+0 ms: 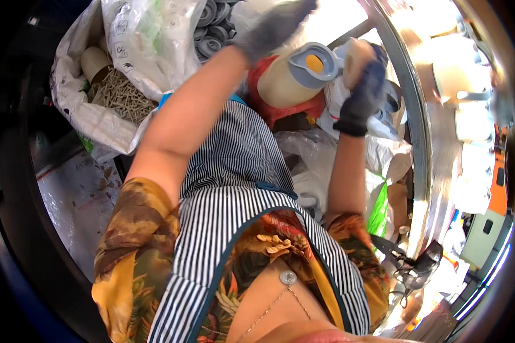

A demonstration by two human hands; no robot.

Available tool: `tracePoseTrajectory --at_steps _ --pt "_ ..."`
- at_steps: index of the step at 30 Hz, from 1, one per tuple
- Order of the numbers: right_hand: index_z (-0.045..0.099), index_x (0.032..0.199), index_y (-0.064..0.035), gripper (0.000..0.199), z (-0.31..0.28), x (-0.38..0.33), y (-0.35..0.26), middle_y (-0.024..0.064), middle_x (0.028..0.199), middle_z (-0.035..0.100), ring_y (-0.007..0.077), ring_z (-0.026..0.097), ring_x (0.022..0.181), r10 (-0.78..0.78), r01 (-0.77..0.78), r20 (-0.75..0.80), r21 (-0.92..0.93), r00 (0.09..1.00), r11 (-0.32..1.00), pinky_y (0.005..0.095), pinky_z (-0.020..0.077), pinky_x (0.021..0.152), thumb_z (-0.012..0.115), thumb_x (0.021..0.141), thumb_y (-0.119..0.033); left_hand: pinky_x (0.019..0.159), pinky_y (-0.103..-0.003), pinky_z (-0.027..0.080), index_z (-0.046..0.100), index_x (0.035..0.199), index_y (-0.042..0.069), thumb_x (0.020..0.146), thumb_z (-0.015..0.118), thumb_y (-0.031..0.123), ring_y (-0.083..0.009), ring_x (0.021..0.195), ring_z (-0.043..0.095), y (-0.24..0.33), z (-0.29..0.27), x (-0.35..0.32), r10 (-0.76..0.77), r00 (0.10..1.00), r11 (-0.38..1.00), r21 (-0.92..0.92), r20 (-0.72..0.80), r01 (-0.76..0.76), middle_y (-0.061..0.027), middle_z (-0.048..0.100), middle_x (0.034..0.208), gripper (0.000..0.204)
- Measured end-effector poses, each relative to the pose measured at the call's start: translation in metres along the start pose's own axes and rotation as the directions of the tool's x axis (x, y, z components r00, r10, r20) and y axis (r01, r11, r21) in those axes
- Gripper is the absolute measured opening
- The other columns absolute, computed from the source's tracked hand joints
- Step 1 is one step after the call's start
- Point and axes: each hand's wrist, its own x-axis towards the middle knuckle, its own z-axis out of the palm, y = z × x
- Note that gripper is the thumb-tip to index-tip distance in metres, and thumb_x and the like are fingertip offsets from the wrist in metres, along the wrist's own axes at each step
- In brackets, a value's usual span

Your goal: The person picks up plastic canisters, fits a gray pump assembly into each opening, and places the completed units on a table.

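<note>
A head camera looks down on a person in a striped apron over a leaf-print shirt, both arms raised toward the top of the frame. Both hands wear dark grey gloves.

The left hand (274, 26), at top centre, is blurred; its fingers seem stretched over the top of a cream jug (283, 80), but I cannot tell whether they grip it. The jug sits just below that hand, tilted, with a grey lid (317, 63) that has a round orange centre. Under the jug lies a red tub (286, 108).

The right hand (363, 86), at upper right of centre, is curled shut around a pale cream piece (355, 57) that sits just beside the lid's right edge.

At upper left, a white sack (77, 111) holds small tan parts and a cardboard tube. Beside it a clear bag (149, 40) lies over a heap of grey wheels (212, 28). Crumpled plastic bags (320, 154) fill the centre right. A curved metal rim (420, 143) runs down the right side, with a green scrap (379, 211) near it.
</note>
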Motion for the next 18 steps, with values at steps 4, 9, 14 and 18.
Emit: tracePoseTrajectory --at_steps 4,9,14,18 --pt "0.056 0.115 -0.0024 0.034 -0.050 -0.059 0.016 0.0086 0.118 0.059 0.0211 0.059 0.105 0.303 -0.253 -0.269 0.203 0.914 0.946 0.0333 0.0454 0.095 0.051 0.099 -0.032 0.086 -0.040 0.049 0.066 0.110 0.009 0.087 0.057 0.036 -0.0285 0.094 0.066 0.120 0.043 0.017 -0.408 0.821 0.816 0.562 0.399 0.132 -0.0146 0.068 0.100 0.037" --pt "0.043 0.140 0.0002 0.051 -0.048 -0.112 0.071 0.0106 0.130 0.055 0.0193 0.055 0.114 0.520 -0.497 0.262 -0.154 0.813 0.854 0.0300 0.0439 0.097 0.058 0.097 -0.025 0.088 -0.043 0.046 0.063 0.109 0.007 0.084 0.064 0.027 -0.0298 0.095 0.062 0.112 -0.056 -0.079 0.016 0.998 0.788 0.616 -0.064 0.027 -0.0143 0.065 0.100 0.032" --pt "0.052 0.134 -0.0166 0.052 -0.006 -0.091 0.118 0.0122 0.124 0.055 0.0357 0.048 0.118 0.198 0.560 0.637 -0.759 0.745 0.333 0.0502 0.0372 0.101 0.065 0.083 -0.024 0.074 -0.037 0.056 0.061 0.114 0.001 0.093 0.063 0.028 -0.0220 0.087 0.067 0.102 -0.210 -0.156 -0.644 0.452 0.712 -0.267 -0.617 0.650 -0.0102 0.067 0.101 0.035" --pt "0.059 0.123 -0.0147 0.042 0.103 -0.073 0.080 0.0105 0.117 0.058 0.0311 0.055 0.109 -0.214 0.636 0.661 -0.502 0.719 0.586 0.0459 0.0448 0.092 0.064 0.083 -0.022 0.092 -0.040 0.050 0.056 0.124 0.006 0.098 0.050 0.025 -0.0255 0.106 0.062 0.067 -0.236 -0.181 -0.755 0.214 0.651 -0.746 -0.619 0.140 -0.0118 0.063 0.117 0.033"
